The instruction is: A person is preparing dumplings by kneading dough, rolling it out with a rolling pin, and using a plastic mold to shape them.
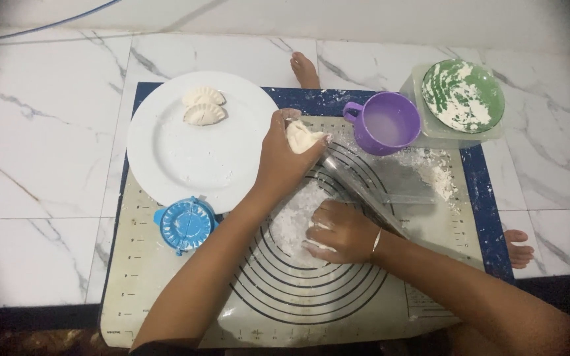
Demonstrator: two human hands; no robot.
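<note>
White, soft dough lump sits pinched in the left hand, lifted just beside the round white plate with two folded dumplings. Right hand presses down, fingers curled over floured dough on the beige silicone mat. Clear rolling pin lies between the hands.

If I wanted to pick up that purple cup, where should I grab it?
Probably by the loop handle on the purple cup, coming from the white plate side. The handle sticks out that way, and the cup stands upright holding cloudy liquid.
</note>
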